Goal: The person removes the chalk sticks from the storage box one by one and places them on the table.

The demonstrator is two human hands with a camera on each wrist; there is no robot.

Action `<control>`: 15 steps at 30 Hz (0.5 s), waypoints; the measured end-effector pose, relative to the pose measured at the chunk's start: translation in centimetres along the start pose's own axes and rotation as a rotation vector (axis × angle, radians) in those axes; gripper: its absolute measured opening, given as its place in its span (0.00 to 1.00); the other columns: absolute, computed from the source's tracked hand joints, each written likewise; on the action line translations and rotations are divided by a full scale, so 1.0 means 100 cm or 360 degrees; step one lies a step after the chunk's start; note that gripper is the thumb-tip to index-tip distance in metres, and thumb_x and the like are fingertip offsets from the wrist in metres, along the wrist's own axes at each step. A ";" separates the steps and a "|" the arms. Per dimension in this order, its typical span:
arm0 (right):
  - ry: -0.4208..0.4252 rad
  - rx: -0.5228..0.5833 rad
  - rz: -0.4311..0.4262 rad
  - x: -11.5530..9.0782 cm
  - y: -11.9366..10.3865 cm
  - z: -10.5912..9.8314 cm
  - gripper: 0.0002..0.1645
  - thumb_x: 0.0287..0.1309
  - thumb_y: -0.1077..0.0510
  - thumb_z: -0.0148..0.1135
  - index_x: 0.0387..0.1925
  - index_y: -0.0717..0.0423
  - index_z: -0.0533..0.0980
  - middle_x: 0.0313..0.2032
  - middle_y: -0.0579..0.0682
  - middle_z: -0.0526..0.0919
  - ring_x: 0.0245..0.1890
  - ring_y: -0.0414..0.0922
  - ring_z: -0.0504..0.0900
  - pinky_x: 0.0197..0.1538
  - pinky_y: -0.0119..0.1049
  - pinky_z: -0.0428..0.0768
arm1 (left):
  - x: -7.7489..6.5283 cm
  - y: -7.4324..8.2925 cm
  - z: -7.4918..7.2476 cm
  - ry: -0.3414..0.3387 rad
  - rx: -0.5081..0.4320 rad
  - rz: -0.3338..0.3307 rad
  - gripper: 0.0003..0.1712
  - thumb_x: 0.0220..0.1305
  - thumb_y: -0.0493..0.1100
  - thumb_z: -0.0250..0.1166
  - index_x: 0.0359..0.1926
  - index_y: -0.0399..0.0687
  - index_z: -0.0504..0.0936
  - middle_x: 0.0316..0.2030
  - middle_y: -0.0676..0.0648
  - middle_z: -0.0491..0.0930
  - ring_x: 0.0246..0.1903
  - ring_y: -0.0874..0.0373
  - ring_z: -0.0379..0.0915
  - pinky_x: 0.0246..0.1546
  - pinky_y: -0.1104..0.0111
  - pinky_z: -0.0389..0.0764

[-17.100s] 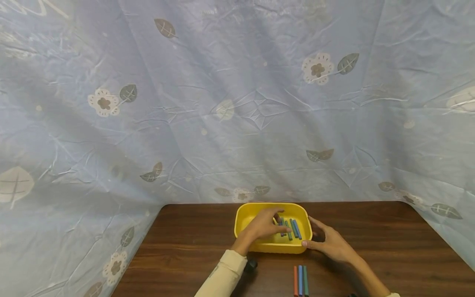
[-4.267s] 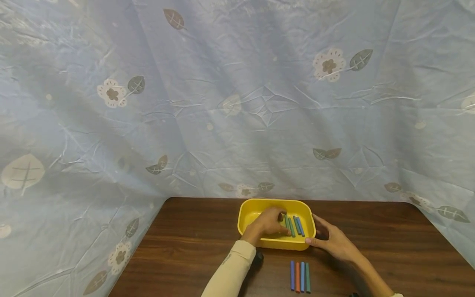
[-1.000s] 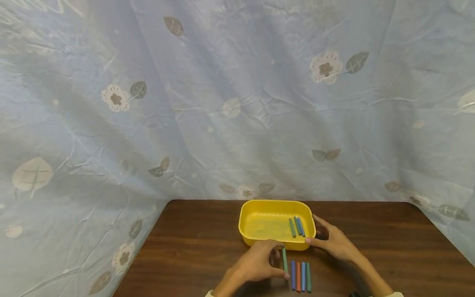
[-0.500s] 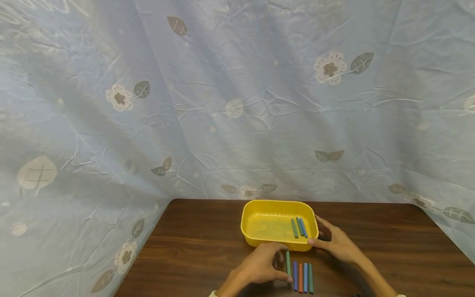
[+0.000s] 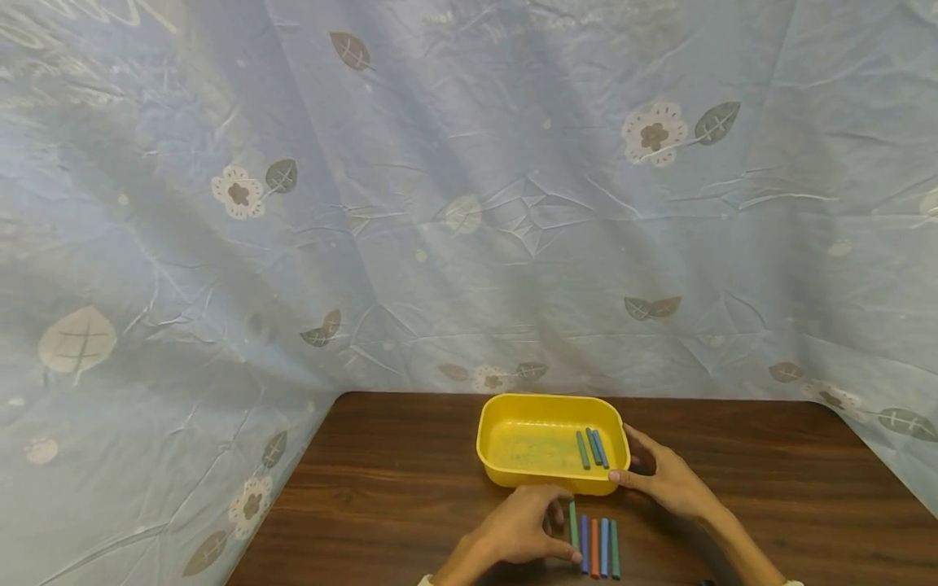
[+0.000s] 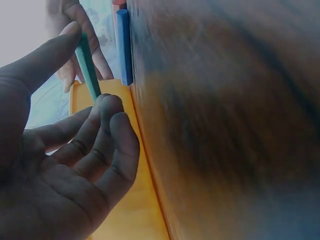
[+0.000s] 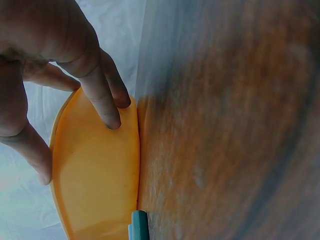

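My left hand [image 5: 524, 525] pinches a green chalk stick [image 5: 574, 525] between thumb and fingertips, low over the table at the left end of a row. That row, laid side by side, has a violet-blue chalk stick [image 5: 585, 544], a red one, a blue one and a dark green chalk stick [image 5: 615, 549]. In the left wrist view the held green chalk stick [image 6: 88, 67] spans from thumb to fingertips. Behind the row is a yellow tray [image 5: 513, 474]; my right hand [image 5: 663, 480] holds its right end, thumb at the front corner and fingers [image 7: 102, 97] against the end wall.
Inside the tray, toward its right end, lie a green chalk stick [image 5: 582, 450], a dark teal one and a blue chalk stick [image 5: 601, 449]. The brown wooden table [image 5: 381, 480] meets a patterned pale blue cloth [image 5: 469, 268] at its back edge.
Earlier, the violet-blue stick joined the row and the tray's contents dwindled. Since 4.3 s ago my left hand has brought a green stick out to the row, easing slightly closer lately. Right hand still holds the tray.
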State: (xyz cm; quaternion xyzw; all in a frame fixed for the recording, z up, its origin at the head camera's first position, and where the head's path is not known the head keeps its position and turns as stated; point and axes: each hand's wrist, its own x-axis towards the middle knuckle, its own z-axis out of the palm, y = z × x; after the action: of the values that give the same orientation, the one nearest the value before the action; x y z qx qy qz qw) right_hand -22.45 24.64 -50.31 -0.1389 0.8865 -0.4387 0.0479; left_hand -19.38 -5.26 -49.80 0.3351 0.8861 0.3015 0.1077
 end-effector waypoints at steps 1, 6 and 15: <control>0.0002 -0.0002 -0.0003 0.000 0.000 0.000 0.60 0.68 0.42 0.73 0.84 0.66 0.52 0.78 0.76 0.60 0.69 0.76 0.74 0.66 0.75 0.73 | 0.000 0.000 0.000 -0.0004 0.0004 0.0004 0.41 0.57 0.56 0.84 0.67 0.45 0.81 0.38 0.60 0.85 0.32 0.77 0.73 0.37 0.80 0.78; 0.0006 -0.0013 -0.0006 0.000 0.001 0.000 0.59 0.68 0.42 0.73 0.84 0.66 0.52 0.78 0.76 0.60 0.69 0.76 0.75 0.66 0.76 0.73 | 0.000 0.000 0.000 -0.0048 0.0030 0.0003 0.40 0.58 0.56 0.84 0.66 0.45 0.81 0.38 0.60 0.86 0.33 0.76 0.75 0.38 0.79 0.79; -0.0001 -0.0035 0.0008 0.002 0.002 -0.001 0.60 0.68 0.41 0.72 0.84 0.65 0.52 0.78 0.77 0.59 0.70 0.78 0.73 0.66 0.79 0.71 | 0.001 0.001 0.002 -0.0118 0.0093 -0.0063 0.40 0.58 0.58 0.83 0.67 0.49 0.81 0.41 0.60 0.87 0.37 0.75 0.77 0.41 0.78 0.80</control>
State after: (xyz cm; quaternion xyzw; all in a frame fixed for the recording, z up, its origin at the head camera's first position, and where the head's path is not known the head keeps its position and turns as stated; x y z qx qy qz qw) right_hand -22.70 24.73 -50.40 -0.1373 0.8916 -0.4289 0.0477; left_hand -19.29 -5.03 -49.90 0.3316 0.8964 0.2606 0.1366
